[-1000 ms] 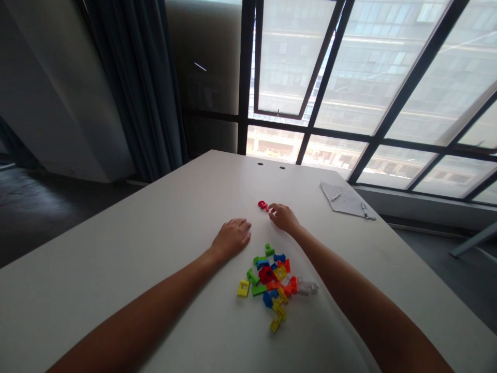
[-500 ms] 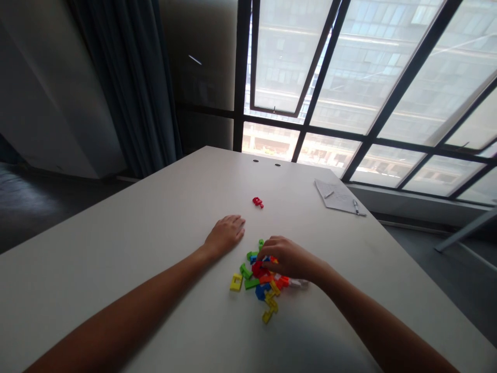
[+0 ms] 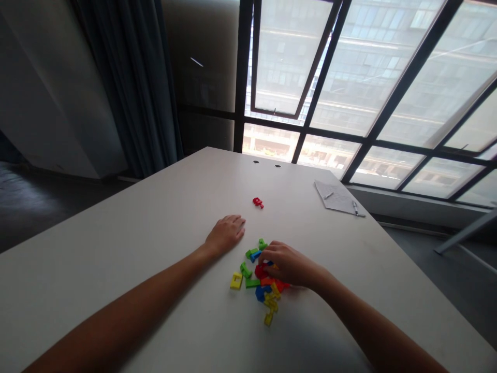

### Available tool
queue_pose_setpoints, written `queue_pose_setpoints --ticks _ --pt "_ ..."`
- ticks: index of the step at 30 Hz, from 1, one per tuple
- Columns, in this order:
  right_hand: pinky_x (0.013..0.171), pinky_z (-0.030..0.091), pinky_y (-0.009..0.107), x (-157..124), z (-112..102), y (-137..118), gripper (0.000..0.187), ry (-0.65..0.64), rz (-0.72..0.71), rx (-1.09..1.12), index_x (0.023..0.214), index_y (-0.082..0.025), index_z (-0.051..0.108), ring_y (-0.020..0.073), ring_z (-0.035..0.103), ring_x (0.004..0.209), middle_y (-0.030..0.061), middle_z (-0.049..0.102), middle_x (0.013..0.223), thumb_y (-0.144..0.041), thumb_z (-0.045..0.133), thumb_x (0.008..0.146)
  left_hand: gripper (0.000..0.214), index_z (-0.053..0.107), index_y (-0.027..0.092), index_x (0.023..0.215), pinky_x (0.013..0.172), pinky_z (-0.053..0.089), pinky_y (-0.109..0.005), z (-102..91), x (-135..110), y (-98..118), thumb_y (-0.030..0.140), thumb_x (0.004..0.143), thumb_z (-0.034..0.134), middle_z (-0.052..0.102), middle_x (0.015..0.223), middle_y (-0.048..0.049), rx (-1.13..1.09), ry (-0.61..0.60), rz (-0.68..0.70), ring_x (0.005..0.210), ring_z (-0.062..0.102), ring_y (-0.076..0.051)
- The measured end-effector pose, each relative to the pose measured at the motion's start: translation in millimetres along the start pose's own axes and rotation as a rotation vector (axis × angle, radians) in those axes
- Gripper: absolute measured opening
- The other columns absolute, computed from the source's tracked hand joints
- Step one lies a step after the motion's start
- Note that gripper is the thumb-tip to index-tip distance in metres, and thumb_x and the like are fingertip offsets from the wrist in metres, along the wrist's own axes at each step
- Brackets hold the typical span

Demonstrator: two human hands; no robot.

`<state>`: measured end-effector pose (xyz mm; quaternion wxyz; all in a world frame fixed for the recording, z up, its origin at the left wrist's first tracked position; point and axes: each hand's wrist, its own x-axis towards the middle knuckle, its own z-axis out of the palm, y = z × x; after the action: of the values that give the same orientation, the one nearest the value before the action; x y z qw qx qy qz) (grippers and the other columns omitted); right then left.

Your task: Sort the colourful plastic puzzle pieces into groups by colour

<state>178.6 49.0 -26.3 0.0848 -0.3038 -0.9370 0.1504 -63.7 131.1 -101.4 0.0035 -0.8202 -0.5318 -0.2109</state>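
Note:
My left hand (image 3: pixel 225 231) lies flat on the white table (image 3: pixel 186 207), with its fingers stretched out and nothing under them that I can see. My right hand (image 3: pixel 286 263) reaches into a small heap of plastic building pieces, its fingers and thumb bent down around a red building piece (image 3: pixel 260 271). Around these fingers lie a green piece (image 3: pixel 245 270), a blue piece (image 3: pixel 262 293), an orange piece (image 3: pixel 267 281) and linked yellow pieces (image 3: pixel 271 304). A yellow piece with a notch (image 3: pixel 236 281) sits at the heap's left. The hand covers the heap's right part.
Farther back on the table lies a separate cluster of red pieces (image 3: pixel 258 202). A sheet of paper (image 3: pixel 336 198) with a pen (image 3: pixel 355 207) on it is at the right edge. Beyond the table are a window (image 3: pixel 291 62) and a dark curtain (image 3: pixel 132 93).
My right hand has shifted slightly down and nearer over the heap, covering the pale pieces at its right. A blue piece by the fingertips shows more clearly. My left hand stays still.

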Motion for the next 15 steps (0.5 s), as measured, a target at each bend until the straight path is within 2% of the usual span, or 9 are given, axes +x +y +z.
queue_pose_setpoints --ticks 5,8,13,15 --pt "0.082 0.049 0.029 -2 -11 -1 0.014 -0.005 0.015 0.056 0.103 -0.022 0.071 0.0186 0.063 0.09 0.0053 0.07 0.097 -0.019 0.07 0.089 0.037 0.064 0.023 0.131 0.113 0.042 -0.042 -0.8 0 0 0.034 0.098 0.051 0.06 0.14 -0.0098 -0.002 -0.008 -0.004 0.132 0.053 -0.025" --pt "0.08 0.051 0.029 2 -18 9 0.013 0.092 0.044 0.1 0.105 -0.022 0.069 0.0174 0.064 0.09 0.0049 0.071 0.101 -0.023 0.068 0.092 0.037 0.064 0.023 0.131 0.113 0.042 -0.043 -2.9 0 2 0.034 0.098 0.05 0.06 0.141 -0.0103 0.005 -0.018 -0.008 0.132 0.053 -0.026" --pt "0.075 0.052 0.027 30 -19 58 0.017 0.384 0.164 0.119 0.106 -0.02 0.068 0.0158 0.068 0.084 0.0052 0.073 0.1 -0.022 0.068 0.09 0.037 0.064 0.024 0.131 0.11 0.045 -0.045 -3.7 0 3 0.034 0.098 0.05 0.061 0.14 -0.01 -0.007 -0.023 -0.019 0.131 0.054 -0.027" --pt "0.075 0.052 0.027 46 -15 81 0.015 0.451 0.239 0.096 0.102 -0.019 0.069 0.0151 0.068 0.08 0.0045 0.074 0.096 -0.02 0.071 0.087 0.037 0.064 0.024 0.13 0.109 0.045 -0.044 -2.5 0 2 0.033 0.098 0.05 0.061 0.14 -0.0097 -0.004 -0.012 -0.017 0.13 0.054 -0.027"
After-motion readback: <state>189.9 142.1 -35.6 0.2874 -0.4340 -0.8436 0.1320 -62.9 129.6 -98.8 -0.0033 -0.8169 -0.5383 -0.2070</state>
